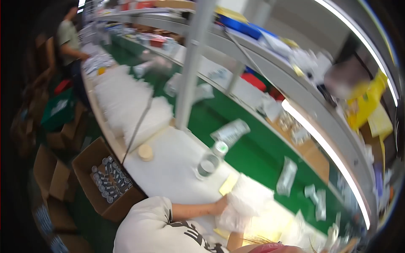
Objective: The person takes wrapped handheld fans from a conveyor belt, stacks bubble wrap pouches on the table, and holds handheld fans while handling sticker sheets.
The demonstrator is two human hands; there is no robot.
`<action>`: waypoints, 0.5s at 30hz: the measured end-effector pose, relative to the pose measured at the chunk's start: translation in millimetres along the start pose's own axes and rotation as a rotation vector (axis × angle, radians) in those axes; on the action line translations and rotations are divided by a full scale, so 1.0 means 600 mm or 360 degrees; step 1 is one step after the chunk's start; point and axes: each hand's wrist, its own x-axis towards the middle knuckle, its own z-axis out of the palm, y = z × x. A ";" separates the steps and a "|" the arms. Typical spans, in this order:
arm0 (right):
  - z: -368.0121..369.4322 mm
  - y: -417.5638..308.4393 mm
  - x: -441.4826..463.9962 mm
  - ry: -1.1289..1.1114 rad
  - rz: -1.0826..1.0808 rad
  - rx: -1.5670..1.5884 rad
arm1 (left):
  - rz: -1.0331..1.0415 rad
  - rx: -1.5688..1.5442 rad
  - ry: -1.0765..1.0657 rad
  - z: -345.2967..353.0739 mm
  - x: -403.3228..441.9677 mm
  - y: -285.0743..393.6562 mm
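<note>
My left hand (221, 206) reaches in from the white sleeve and is closed on the edge of a crumpled clear plastic bag (233, 220). Of my right hand (235, 240), only a part near the wrist shows at the bottom edge, below the bag; its fingers are hidden. A pile of white plastic bags (251, 195) lies just beyond my left hand, with a yellow slip (228, 184) beside it. Farther along the white tabletop (164, 168) stands a clear bottle (207, 165). The picture is tilted and blurred.
A green conveyor belt (261, 162) carries several wrapped packets. Large white stacks (122, 101) and a beige round piece (145, 152) lie on the table. A cardboard box (95, 202) of metal parts stands below. Another person (69, 42) works at the far end. A post (194, 67) rises between.
</note>
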 end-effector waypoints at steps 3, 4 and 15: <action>0.011 -0.004 -0.026 0.0030 0.0035 0.0052 | -0.0308 -0.0396 0.0066 -0.017 -0.026 0.024; 0.014 -0.006 -0.032 0.0035 0.0049 0.0071 | -0.0355 -0.0504 0.0021 -0.021 -0.036 0.026; -0.018 -0.121 -0.061 -0.0193 0.0229 0.0520 | -0.1247 -0.1582 -0.0234 -0.077 -0.073 0.041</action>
